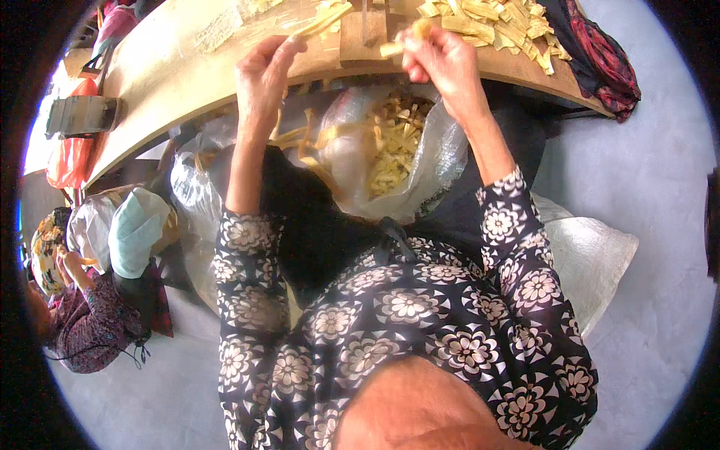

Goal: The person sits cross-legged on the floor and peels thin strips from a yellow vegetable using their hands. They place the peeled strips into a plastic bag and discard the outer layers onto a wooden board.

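Pinches one long yellow strip (327, 19) in the left hand (267, 71), upper centre, jutting up and right; grasps at least one short piece (391, 49) in the right hand (447, 67), poking leftward. Faces one heap of flat slivers (499, 30) on the wooden worktop (169, 90), upper right, and one crinkled plastic sack (445, 146), centre.

a workshop, judging by the long wooden bench (172, 79), piled yellow strips (499, 28) and nearby co-worker (94, 326).

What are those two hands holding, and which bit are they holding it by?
The left hand pinches a long yellow strip by its near end. The right hand grips a short yellow piece; exactly where is hidden.
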Motion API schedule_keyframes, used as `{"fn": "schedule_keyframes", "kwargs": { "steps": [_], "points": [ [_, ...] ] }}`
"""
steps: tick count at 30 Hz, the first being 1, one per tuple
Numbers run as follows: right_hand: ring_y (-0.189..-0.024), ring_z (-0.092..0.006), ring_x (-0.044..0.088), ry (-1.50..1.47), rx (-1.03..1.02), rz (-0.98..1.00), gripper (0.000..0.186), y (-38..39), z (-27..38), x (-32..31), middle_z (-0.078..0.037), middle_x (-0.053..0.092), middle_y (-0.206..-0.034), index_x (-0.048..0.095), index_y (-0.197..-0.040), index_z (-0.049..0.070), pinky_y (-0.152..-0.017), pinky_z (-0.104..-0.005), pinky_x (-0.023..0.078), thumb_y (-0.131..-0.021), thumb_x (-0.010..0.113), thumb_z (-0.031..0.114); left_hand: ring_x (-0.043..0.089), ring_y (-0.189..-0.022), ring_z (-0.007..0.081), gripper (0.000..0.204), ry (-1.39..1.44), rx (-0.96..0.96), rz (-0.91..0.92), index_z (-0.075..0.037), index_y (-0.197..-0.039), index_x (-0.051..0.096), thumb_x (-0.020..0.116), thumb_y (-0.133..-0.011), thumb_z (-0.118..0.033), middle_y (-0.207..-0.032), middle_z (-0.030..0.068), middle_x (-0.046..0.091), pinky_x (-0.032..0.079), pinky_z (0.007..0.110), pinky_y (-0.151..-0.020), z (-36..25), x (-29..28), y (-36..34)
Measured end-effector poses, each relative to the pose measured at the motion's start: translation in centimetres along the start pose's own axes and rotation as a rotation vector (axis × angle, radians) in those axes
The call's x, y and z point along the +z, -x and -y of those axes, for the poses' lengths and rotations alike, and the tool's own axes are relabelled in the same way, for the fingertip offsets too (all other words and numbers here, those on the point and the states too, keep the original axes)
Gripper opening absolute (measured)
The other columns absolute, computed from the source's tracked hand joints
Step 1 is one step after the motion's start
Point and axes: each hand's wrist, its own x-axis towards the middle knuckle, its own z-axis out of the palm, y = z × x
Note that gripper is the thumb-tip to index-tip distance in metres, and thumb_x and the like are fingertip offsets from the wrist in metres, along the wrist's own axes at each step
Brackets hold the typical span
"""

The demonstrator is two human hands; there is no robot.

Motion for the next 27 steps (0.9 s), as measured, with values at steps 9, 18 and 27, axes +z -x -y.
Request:
{"fn": "schedule_keyframes", "kwargs": {
  "steps": [9, 18, 27],
  "points": [
    [-0.069, -0.0141, 0.060, 0.412, -0.369, 0.030, 0.026, 2.0, 2.1, -0.1, -0.009, 0.062, -0.074, 0.059, -0.093, 0.002, -0.064, -0.0262, 0.047, -0.077, 0.064, 0.022, 0.051, -0.066, 0.0054, 0.021, 0.065, 0.055, 0.164, 0.000, -0.088, 0.063, 0.060, -0.081, -0.020, -0.074, 0.0008, 0.062, 0.042, 0.020, -0.062, -0.3, 3.2, 4.2],
    [-0.064, -0.0063, 0.055, 0.063, 0.003, 0.158, 0.013, 2.4, 0.9, -0.9, -0.002, 0.060, -0.072, 0.063, -0.088, 0.002, -0.059, -0.0188, 0.045, -0.078, 0.058, 0.007, 0.046, -0.063, 0.0042, 0.025, 0.261, -0.200, 0.432, -0.005, -0.086, 0.063, 0.050, -0.086, -0.027, -0.069, -0.0036, 0.054, 0.036, 0.018, -0.057, 0.6, 4.3, 5.7],
    [-0.053, -0.0060, 0.051, -0.236, 0.203, 0.168, 0.008, 3.6, 1.1, -0.4, -0.004, 0.059, -0.068, 0.059, -0.083, -0.002, -0.048, -0.0159, 0.039, -0.078, 0.056, 0.004, 0.058, -0.074, 0.0117, 0.015, 0.158, 0.075, 0.446, -0.001, -0.091, 0.059, 0.050, -0.080, -0.006, -0.077, 0.0050, 0.062, 0.046, 0.024, -0.071, 3.1, 7.9, 6.4]
  ]
}}
